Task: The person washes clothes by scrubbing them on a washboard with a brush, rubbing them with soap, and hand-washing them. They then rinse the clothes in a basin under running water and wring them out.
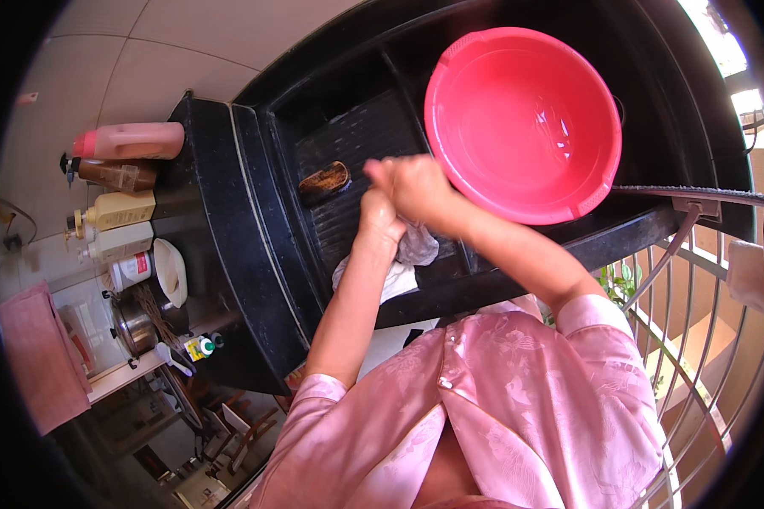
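Note:
Over the ribbed washboard (350, 137) of a black laundry sink, my left hand (380, 216) and my right hand (414, 184) are pressed together. Both are closed around a bunched grey cloth (418, 247), whose end hangs out below them; the part inside my fists is hidden. My right hand is slightly blurred. Beneath the grey cloth, a white cloth (400, 284) lies at the washboard's near edge. A brown scrubbing brush (323, 179) rests on the washboard left of my hands. To the right, a pink plastic basin (522, 127) holds clear water.
Left of the sink, a black counter (229, 229) carries a pink jug (134, 140), several pump bottles (121, 210), a white tub (130, 271), a white bowl (169, 273) and a metal pot (134, 324). Metal railings (691, 318) stand at the right.

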{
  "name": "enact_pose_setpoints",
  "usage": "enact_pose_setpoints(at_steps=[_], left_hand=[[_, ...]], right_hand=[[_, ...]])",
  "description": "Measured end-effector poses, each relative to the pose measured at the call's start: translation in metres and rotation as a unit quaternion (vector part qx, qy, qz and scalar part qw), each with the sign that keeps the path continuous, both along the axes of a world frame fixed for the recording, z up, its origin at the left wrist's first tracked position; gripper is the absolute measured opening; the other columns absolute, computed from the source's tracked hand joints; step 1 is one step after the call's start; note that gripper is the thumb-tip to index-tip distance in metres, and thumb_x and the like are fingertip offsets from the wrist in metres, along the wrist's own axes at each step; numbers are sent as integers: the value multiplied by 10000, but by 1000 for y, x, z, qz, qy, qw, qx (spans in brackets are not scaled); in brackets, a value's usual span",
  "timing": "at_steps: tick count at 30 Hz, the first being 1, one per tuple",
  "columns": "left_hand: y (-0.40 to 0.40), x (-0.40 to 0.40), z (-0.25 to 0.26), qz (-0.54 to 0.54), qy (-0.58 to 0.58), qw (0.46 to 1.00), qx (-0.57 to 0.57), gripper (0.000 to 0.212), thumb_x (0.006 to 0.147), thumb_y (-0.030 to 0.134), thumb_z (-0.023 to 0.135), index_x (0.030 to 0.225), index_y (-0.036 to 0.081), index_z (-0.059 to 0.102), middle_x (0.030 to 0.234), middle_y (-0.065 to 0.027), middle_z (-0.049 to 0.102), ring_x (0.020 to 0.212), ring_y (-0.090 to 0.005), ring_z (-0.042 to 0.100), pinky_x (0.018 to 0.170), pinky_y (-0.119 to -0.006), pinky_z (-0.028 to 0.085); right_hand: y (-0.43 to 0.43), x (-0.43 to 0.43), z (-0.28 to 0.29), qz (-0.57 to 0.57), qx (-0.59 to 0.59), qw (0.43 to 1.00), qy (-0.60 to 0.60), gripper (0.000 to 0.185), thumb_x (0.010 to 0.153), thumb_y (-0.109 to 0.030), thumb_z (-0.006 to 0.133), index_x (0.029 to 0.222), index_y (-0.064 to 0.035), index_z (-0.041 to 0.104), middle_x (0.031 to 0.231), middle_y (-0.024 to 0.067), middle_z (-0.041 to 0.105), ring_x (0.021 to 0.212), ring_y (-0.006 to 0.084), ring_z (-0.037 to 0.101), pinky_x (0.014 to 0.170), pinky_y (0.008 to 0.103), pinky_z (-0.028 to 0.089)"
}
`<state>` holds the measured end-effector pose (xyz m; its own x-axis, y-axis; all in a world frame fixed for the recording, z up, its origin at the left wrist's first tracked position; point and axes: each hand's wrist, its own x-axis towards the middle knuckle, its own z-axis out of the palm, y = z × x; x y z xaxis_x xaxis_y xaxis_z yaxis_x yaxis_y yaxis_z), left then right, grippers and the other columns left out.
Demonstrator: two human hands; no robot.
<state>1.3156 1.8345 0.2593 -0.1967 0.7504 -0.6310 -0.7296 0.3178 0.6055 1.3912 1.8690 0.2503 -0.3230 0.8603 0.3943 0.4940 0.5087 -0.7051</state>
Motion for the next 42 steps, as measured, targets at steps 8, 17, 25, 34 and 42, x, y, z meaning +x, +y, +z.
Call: enact_pose_setpoints(at_steps=[8, 17, 25, 34, 42], left_hand=[[34, -18, -18, -130, -18, 990, 59, 301, 993, 328, 508, 779, 123, 562, 739, -8, 589, 638, -136, 592, 568, -324, 505], [51, 3, -38, -139, 42, 983, 109, 389, 1023, 341, 434, 720, 122, 543, 644, 16, 544, 574, -121, 562, 535, -288, 474], [95, 58, -46, -169, 195, 966, -16, 447, 994, 353, 510, 925, -66, 648, 810, -117, 691, 651, -165, 648, 651, -302, 531], [86, 34, -73, -211, 237, 946, -59, 187, 881, -5, 607, 1043, -88, 647, 912, -139, 700, 790, -191, 685, 731, -293, 558], [89, 29, -85, -221, 207, 950, -77, 168, 874, -1, 608, 1008, -91, 655, 914, -143, 700, 786, -196, 685, 731, -297, 554]], right_hand=[[8, 12, -1, -2, -73, 997, -18, 431, 943, -359, 539, 629, -68, 584, 589, 163, 604, 522, 361, 599, 478, 458, 468], [41, 24, -1, -4, -72, 996, 59, 418, 915, -350, 581, 639, -43, 646, 588, 187, 611, 567, 357, 634, 505, 438, 509], [138, 149, -213, -277, -244, 903, 220, 194, 813, -190, 701, 828, 0, 667, 696, 130, 661, 634, 155, 588, 575, 376, 479], [128, 181, -181, 150, -708, 570, 389, 298, 934, -242, 519, 1064, -7, 649, 997, 162, 690, 853, 291, 681, 803, 398, 556], [154, 243, -221, -396, -435, 808, 29, 284, 853, -229, 548, 925, 7, 688, 851, 224, 693, 797, 327, 690, 686, 423, 538]])
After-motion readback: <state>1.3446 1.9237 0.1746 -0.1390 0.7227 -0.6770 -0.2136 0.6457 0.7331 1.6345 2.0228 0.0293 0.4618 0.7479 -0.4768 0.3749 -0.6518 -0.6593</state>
